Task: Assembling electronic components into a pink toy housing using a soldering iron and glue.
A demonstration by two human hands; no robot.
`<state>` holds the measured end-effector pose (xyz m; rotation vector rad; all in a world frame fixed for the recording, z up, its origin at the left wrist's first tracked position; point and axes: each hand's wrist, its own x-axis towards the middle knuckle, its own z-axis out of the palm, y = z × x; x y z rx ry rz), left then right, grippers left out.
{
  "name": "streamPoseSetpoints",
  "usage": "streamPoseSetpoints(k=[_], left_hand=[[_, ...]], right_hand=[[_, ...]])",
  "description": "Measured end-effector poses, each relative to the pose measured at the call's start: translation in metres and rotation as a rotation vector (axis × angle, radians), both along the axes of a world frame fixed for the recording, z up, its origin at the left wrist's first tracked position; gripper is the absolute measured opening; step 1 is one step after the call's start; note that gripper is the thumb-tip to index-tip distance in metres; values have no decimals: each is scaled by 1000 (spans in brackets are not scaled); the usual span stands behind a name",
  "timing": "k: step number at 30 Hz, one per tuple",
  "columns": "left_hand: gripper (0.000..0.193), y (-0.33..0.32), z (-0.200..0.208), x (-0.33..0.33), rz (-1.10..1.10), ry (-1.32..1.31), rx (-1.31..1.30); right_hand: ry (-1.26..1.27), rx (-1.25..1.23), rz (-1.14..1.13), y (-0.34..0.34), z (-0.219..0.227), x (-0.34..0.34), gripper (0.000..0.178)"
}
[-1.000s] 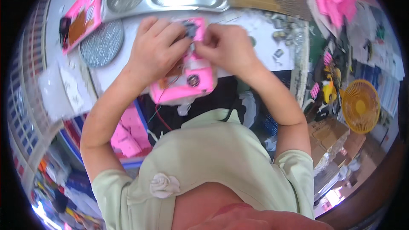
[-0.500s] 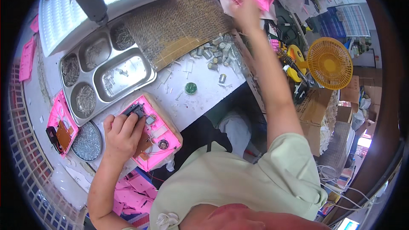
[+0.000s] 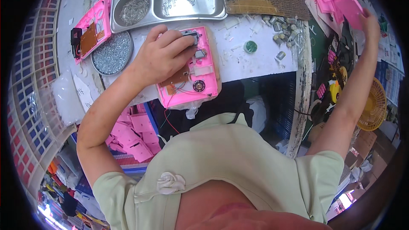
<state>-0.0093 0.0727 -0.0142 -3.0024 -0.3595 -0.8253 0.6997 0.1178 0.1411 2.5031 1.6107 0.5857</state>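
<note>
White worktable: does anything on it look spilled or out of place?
Small metal cylinders lie jumbled at the right edge, with pale bits scattered near a green disc. They could be spilled, unlike the parts in the steel tray.

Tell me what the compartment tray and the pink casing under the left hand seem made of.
Compartment tray: shiny metal, probably stainless steel, judging by its silvery, bright highlights. Pink casing: likely moulded plastic, smooth, fairly matte, with uniform colour and raised edges.
</note>
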Motion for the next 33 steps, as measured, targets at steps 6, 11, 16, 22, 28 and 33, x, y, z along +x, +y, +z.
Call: streamPoseSetpoints(k=[6,11,16,22,28,33], left_hand=[[38,-9,22,-10,78,-88,-120],[59,-27,61,16,149,-382,-605],[46,-34,77,-11,335,-604,-1075],[49,-59,63,-15,488,-930,-1329],[88,-84,37,-15,679,-336,-1028],[87,-98,18,-19,722,-190,-924]], right_hand=[[616,29,341,-80,63,-133,43],[1405,-235,664,-97,29,-352,37],[1745,18,970,-55,13,-416,59],[1808,54,640,-133,-94,-478,79],[1556,0,478,-188,-130,-477,64],[1375,-60,583,-200,-143,-480,55]])
